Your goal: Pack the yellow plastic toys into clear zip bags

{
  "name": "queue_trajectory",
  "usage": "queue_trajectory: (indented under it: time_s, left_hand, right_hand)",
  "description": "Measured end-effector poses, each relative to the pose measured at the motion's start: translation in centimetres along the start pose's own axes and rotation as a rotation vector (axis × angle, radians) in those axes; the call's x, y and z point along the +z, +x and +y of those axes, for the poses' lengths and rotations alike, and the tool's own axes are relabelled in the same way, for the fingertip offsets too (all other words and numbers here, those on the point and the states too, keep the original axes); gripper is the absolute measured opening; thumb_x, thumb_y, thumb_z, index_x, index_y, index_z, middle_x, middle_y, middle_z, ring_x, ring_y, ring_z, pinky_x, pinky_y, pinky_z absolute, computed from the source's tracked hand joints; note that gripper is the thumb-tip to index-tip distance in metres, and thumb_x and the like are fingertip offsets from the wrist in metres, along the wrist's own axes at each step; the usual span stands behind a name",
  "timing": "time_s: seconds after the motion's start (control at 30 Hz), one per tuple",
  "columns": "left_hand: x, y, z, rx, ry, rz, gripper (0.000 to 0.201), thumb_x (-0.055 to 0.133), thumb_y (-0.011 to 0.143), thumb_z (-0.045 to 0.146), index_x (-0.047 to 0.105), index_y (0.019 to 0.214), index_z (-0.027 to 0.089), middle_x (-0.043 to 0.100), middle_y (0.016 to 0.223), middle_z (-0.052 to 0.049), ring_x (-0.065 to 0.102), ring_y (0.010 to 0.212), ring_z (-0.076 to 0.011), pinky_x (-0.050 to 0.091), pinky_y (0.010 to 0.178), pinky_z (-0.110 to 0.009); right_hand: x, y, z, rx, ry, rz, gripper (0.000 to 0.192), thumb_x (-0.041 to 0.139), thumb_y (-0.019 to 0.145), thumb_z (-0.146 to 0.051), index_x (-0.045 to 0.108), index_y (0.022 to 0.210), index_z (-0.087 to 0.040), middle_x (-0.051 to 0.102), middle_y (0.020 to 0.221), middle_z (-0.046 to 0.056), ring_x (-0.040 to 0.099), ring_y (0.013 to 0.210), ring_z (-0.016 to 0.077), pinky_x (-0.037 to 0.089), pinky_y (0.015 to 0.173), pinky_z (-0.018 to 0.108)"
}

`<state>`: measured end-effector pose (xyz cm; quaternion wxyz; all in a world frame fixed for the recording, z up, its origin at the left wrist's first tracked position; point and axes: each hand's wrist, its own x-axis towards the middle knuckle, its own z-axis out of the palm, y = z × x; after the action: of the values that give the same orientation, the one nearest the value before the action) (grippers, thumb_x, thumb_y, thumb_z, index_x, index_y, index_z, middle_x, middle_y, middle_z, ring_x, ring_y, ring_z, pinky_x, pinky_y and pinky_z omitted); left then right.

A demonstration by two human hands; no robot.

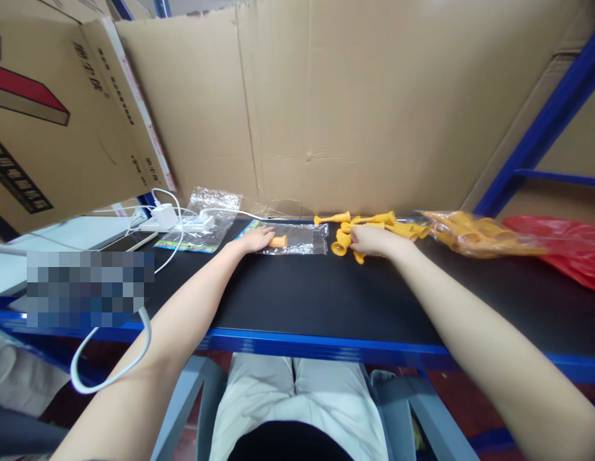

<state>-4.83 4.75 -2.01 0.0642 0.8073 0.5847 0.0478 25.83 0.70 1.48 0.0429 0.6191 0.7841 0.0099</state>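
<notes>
My left hand (259, 239) lies with its fingers stretched over a flat clear plastic bag (307, 238), which has a colourful printed strip at its left end. A short yellow plastic horn-shaped piece (278, 242) sits on or in the bag, right at my left fingertips; I cannot tell which. On the right, my right hand (374, 239) reaches into a loose pile of yellow horn-shaped pieces (342, 243), some with flared round ends. Its fingers are bent and closed around a piece at the pile's near side, partly hidden by the hand.
Further right lie a clear bag of yellow pieces (474, 235) and a red plastic bag (561, 246). At left are another clear bag (208, 211), a white charger (165, 216) with cables, and a phone (130, 242). Cardboard (350, 109) walls the back; a blue rail (326, 346) edges the front.
</notes>
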Motion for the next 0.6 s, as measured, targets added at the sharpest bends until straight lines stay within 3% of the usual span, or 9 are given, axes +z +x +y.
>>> queue_trajectory:
  time_s: [0.1,0.23,0.6]
  left_hand:
    - [-0.2,-0.2,0.1,-0.008,0.017,-0.005,0.063,0.012,0.087,0.040,0.032,0.137,0.008,0.028,0.145,-0.007,0.023,0.133,-0.0175,0.015,0.108,-0.026]
    - [-0.1,-0.2,0.0,0.009,0.022,-0.001,0.062,0.011,0.087,0.040,0.035,0.135,0.008,0.031,0.143,-0.006,0.027,0.132,-0.0170,0.018,0.107,-0.025]
    - [-0.2,-0.4,0.1,0.006,-0.001,0.001,0.061,0.013,0.087,0.040,0.038,0.134,0.010,0.033,0.142,-0.006,0.029,0.131,-0.0180,0.021,0.105,-0.026]
  right_hand:
    - [0.0,-0.3,-1.5,0.022,-0.048,0.027,0.027,0.053,0.074,-0.023,0.056,0.098,-0.012,0.063,0.093,0.013,0.060,0.077,0.0230,0.041,0.061,0.029]
    - [0.5,-0.1,-1.5,0.032,-0.045,0.048,0.039,0.056,0.070,-0.015,0.052,0.109,-0.011,0.062,0.101,0.015,0.060,0.085,0.0234,0.041,0.066,0.027]
    - [2.1,2.1,1.3,-0.011,-0.049,0.156,0.026,0.043,0.076,-0.013,0.064,0.093,-0.015,0.064,0.102,0.012,0.060,0.091,0.0215,0.042,0.075,0.028]
